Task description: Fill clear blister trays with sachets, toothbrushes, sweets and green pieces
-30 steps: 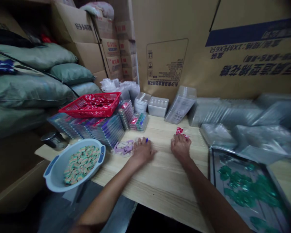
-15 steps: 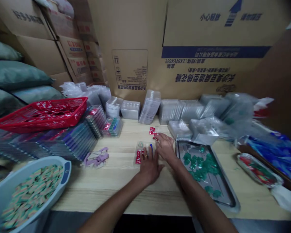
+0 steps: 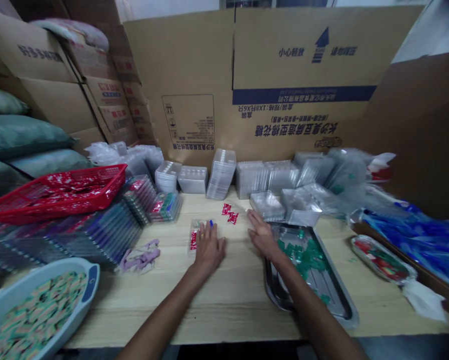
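My left hand (image 3: 208, 246) lies with fingers stretched over a small clear plastic tray (image 3: 192, 251), covering its right side. A red-and-white packet (image 3: 193, 239) and a bit of blue show in the tray. Two more red packets, one (image 3: 226, 209) behind the other (image 3: 232, 218), lie on the table between my hands. My right hand (image 3: 261, 234) is to the right of them, thumb and forefinger apart. Its fingertips are near something clear and faint on the table, which I cannot make out. Under my right forearm is a metal tray (image 3: 331, 280) with green wrapped pieces (image 3: 303, 255).
Stacked clear trays (image 3: 220, 175) line the back before a big cardboard sheet (image 3: 194, 65). At left are a red basket (image 3: 112, 195) on filled boxes (image 3: 112, 235), a blue tub (image 3: 80, 295) and purple strips (image 3: 140, 256). Blue packets (image 3: 415, 240) fill a box at right.
The view has shifted up and right. My right hand has moved right, away from the red packets, which now lie uncovered. My left hand and the small clear tray have slid a little left.
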A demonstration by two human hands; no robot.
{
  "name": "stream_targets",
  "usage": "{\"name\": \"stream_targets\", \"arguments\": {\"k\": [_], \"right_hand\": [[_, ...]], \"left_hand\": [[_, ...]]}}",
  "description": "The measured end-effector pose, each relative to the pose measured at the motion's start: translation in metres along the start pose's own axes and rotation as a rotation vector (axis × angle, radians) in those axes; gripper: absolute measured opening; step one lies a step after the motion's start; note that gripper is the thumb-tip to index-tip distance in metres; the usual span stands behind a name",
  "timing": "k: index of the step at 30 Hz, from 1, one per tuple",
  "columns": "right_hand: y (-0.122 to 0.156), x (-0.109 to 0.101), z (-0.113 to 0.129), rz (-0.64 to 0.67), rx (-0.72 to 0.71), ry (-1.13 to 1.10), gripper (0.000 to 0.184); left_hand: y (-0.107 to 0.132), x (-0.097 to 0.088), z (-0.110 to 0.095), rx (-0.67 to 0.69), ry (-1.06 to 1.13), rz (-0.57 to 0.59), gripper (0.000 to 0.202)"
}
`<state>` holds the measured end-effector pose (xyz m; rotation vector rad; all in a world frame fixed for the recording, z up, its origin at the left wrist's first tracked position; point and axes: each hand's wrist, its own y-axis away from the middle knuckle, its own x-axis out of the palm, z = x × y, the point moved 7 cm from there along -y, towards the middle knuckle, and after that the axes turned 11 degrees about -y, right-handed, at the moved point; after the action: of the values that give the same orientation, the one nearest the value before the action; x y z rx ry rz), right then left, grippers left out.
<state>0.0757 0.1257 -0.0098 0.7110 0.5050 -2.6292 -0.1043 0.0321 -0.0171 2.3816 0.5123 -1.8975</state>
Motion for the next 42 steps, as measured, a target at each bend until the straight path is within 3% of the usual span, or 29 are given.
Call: {"name": "stream_targets", "arguments": {"k": [2, 5, 7, 9, 11, 13, 17, 19, 21, 25, 29, 33, 37, 42], "right_hand": [[0.007, -0.020, 0.000, -0.080, 0.035, -0.473, 0.065], [0.027, -0.033, -0.001, -0.103, 0.098, -1.059, 0.054], [0.044, -0.030, -0.002, -0.119, 0.158, -1.245, 0.047], [0.061, -0.022, -0.003, -0.139, 0.219, -1.301, 0.043], [0.075, -0.015, -0.006, -0.137, 0.273, -1.220, 0.042], [0.086, -0.021, -0.009, -0.130, 0.271, -0.953, 0.039], [0.103, -0.075, -0.020, -0.275, 0.202, -0.028, 0.052], [0.111, -0.103, -0.036, -0.348, 0.324, 0.362, 0.057], [0.112, -0.116, -0.052, -0.334, 0.448, 0.579, 0.055], [0.095, -0.100, -0.063, -0.241, 0.376, 0.530, 0.051], [0.078, -0.086, -0.066, -0.312, 0.360, 0.322, 0.037], [0.066, -0.086, -0.072, -0.343, 0.419, 0.303, 0.042], [0.058, -0.094, -0.075, -0.283, 0.454, 0.329, 0.048], [0.048, -0.132, -0.088, -0.302, 0.573, 0.462, 0.034]], "left_hand": [[-0.001, -0.008, 0.003, -0.039, 0.320, -0.090, 0.049], [-0.007, 0.005, -0.012, -0.177, 0.925, 0.040, 0.046], [-0.011, 0.016, -0.037, -0.249, 1.279, 0.158, 0.049], [-0.018, 0.019, -0.061, -0.280, 1.522, 0.171, 0.046], [-0.023, 0.021, -0.074, -0.323, 1.648, 0.110, 0.042], [-0.025, 0.027, -0.077, -0.377, 1.683, 0.063, 0.040], [-0.022, 0.043, -0.071, -0.366, 1.656, 0.116, 0.041], [-0.019, 0.049, -0.066, -0.334, 1.650, 0.139, 0.045], [-0.016, 0.052, -0.063, -0.319, 1.656, 0.146, 0.048], [-0.016, 0.055, -0.069, -0.248, 1.667, 0.205, 0.053], [-0.015, 0.059, -0.074, -0.227, 1.657, 0.251, 0.053], [-0.013, 0.062, -0.074, -0.238, 1.654, 0.259, 0.053], [-0.014, 0.062, -0.070, -0.262, 1.652, 0.259, 0.052], [-0.016, 0.067, -0.066, -0.317, 1.647, 0.253, 0.053]]}}
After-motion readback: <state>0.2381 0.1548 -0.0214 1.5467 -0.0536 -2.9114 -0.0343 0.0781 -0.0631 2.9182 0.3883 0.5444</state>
